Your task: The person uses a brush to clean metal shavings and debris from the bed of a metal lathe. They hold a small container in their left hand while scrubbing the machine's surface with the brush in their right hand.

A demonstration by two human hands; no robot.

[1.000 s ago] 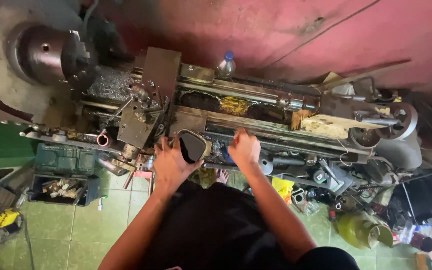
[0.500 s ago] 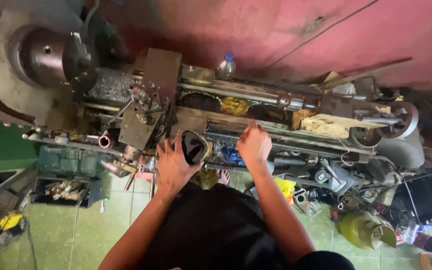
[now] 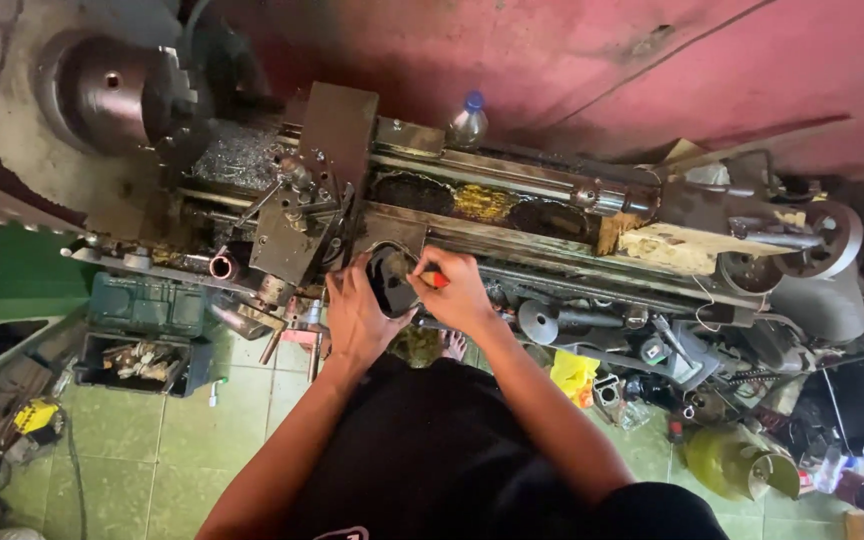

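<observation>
In the head view, the person stands at the front of a long, grimy grey metal lathe (image 3: 512, 215) that runs from nine o'clock to three o'clock across the frame, and both hands meet just in front of its bed, probably because the machine gives a firm edge to brace against. The left hand (image 3: 357, 315) cups a dark, rounded, flat-sided object with a glossy black face (image 3: 390, 282), its fingers (image 3: 364, 268) wrapped round the left edge so that the face is tilted up toward the camera; the object sits just below the lathe's carriage (image 3: 297, 235), slightly left of centre. The right hand (image 3: 462, 292) lies at three o'clock of that object, touching its right edge, fingers clenched on a small tool with a red-orange handle (image 3: 436, 279) whose tip points toward the dark face; what the tip does there is too small to tell. The hold looks like one hand steadying while the other works. At ten o'clock the round steel chuck (image 3: 117, 95) stands idle, and a clear plastic bottle with a blue cap (image 3: 468, 120) stands upright at twelve o'clock behind the bed, out of the hands' way. A green metal toolbox (image 3: 147, 305) and an open tray of bits (image 3: 142, 360) lie on the green tiled floor (image 3: 152, 450) at eight o'clock, within reach.
</observation>
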